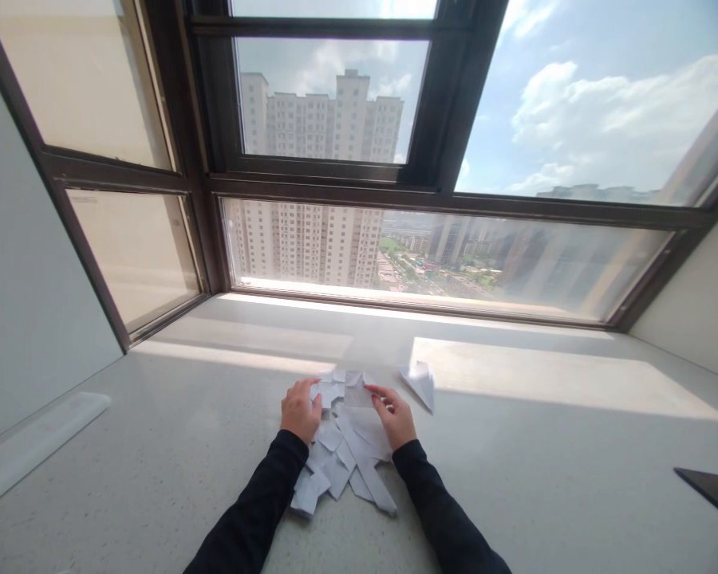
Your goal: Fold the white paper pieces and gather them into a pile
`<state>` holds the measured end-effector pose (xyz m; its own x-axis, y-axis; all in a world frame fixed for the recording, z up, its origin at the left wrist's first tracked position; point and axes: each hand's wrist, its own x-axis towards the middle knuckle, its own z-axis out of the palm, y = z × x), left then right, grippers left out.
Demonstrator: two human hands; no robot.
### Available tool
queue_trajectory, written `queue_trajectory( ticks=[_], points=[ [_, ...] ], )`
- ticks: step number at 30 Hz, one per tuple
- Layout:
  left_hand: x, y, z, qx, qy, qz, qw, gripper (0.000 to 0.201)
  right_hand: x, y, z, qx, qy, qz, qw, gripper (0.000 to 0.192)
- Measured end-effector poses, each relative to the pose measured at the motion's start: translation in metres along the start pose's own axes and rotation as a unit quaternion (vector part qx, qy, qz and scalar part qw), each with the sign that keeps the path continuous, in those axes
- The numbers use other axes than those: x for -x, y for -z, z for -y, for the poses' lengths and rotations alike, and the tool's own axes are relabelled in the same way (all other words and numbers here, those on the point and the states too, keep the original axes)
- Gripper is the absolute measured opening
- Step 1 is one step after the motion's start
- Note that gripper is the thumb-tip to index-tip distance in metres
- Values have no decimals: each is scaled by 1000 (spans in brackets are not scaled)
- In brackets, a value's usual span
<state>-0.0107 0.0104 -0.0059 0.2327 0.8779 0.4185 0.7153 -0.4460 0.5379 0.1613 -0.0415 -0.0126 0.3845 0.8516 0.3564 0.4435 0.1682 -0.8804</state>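
Near the middle of the counter, my right hand [393, 416] pinches a creased square piece of white paper [355, 392] by its right edge, thumb and fingertips together. Beside it, my left hand [301, 410] curls its fingers and thumb round the left edge of a folded white paper piece [330, 391]. Between my forearms lies a loose, overlapping pile of folded white paper pieces [341, 458], some in strips and pointed shapes. Just beyond my right hand rests a separate folded paper triangle [420, 386].
The pale speckled counter [514, 478] runs up to a dark-framed window [335, 187]. A long white object with a hole [41, 442] lies at the left wall. A dark flat object [712, 490] sits at the right edge. Sunlight patches cross the far side.
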Motion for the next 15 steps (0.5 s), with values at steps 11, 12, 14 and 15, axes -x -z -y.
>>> queue_trajectory(
  ticks=[11,12,14,15],
  points=[
    [0,1,6,-92,91,79,988,54,4,3,4,-194,-45,-78,977,34],
    [0,1,5,-88,90,86,988,52,2,4,2,-188,-42,-81,978,27],
    [0,2,3,-81,89,87,989,45,0,8,-2,-177,-33,-92,979,18],
    [0,2,2,-77,88,79,990,42,-1,9,-3,-173,-29,-99,980,15]
  ],
)
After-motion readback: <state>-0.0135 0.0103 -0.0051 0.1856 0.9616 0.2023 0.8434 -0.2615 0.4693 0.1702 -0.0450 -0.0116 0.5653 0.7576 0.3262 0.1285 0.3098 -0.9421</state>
